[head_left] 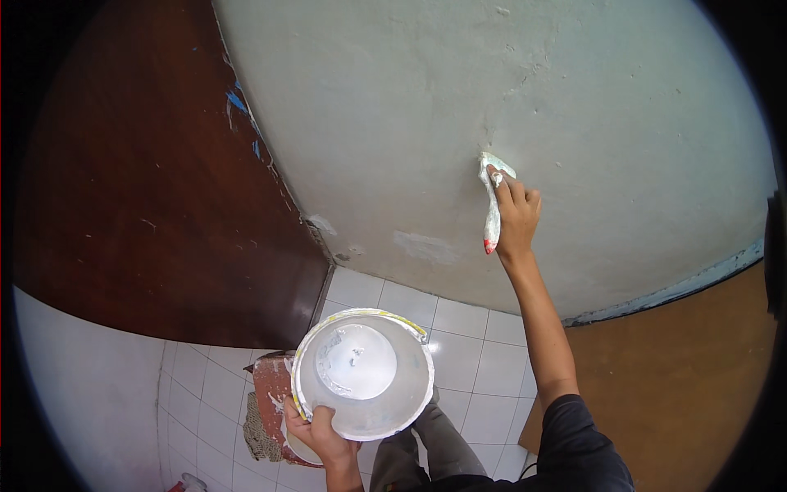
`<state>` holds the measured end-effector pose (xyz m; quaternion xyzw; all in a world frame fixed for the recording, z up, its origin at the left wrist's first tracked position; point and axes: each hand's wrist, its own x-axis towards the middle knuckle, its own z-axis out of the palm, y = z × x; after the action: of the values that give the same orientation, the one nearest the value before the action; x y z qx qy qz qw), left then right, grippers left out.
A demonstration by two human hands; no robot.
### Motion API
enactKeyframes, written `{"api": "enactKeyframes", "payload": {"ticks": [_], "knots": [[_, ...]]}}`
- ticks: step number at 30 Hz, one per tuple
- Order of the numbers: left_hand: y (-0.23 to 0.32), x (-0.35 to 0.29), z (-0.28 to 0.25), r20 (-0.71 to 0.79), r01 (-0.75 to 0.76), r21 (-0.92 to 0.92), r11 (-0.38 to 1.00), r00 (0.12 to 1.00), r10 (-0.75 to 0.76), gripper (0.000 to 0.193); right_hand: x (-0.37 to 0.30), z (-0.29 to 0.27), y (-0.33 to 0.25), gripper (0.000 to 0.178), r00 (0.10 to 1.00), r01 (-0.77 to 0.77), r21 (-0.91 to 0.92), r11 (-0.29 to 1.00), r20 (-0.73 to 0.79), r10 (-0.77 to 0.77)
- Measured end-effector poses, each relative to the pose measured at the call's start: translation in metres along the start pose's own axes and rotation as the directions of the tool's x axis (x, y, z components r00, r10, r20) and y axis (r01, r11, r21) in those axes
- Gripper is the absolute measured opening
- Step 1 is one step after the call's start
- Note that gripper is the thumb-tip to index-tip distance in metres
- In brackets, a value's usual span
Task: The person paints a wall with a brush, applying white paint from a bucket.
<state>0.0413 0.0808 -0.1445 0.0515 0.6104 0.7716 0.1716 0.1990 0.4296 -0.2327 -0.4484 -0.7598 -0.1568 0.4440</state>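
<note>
My right hand [518,211] reaches up to the pale grey wall [393,107], its fingers closed round a paintbrush [492,215]. The brush is smeared with white and has a red handle end pointing down; its head is against or very close to the wall. Low in front of me, my left hand [324,435] grips the rim of a translucent white bucket [393,414], thumb over the edge. White paint [361,361] covers the bucket's bottom, with a few small lumps in it. A yellowish, paint-smeared handle [302,394] lies along the rim.
A dark brown door [164,180] stands at the left, with scraped blue spots along its edge. Below the bucket is a red, paint-marked stool [270,385] beside a beige cloth [258,435]. White tiles [475,369] cover the floor. A brown panel [664,377] is at the right.
</note>
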Motion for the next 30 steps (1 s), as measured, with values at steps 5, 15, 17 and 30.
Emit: {"api": "enactKeyframes", "payload": {"ticks": [5,15,17,30], "knots": [[-0.015,0.001,-0.004,0.002,0.024,-0.013,1.0,1.0,-0.024,0.03,-0.118,0.077,0.023,0.034,0.973,0.122,-0.107,0.987,0.21,-0.098],[-0.015,0.007,-0.018,0.02,-0.017,0.035,0.999,1.0,0.016,0.03,-0.056,0.054,0.015,0.038,0.988,0.098,-0.041,0.994,0.12,-0.093],[-0.017,0.007,-0.021,0.016,-0.016,0.04,0.999,1.0,0.015,0.03,-0.017,0.032,0.008,0.04,0.998,0.06,-0.018,0.998,0.008,-0.06],[-0.034,0.017,-0.042,0.052,0.051,0.108,0.993,0.997,-0.057,0.029,-0.174,0.121,0.019,0.046,0.877,-0.038,-0.017,0.999,0.478,0.042]]}}
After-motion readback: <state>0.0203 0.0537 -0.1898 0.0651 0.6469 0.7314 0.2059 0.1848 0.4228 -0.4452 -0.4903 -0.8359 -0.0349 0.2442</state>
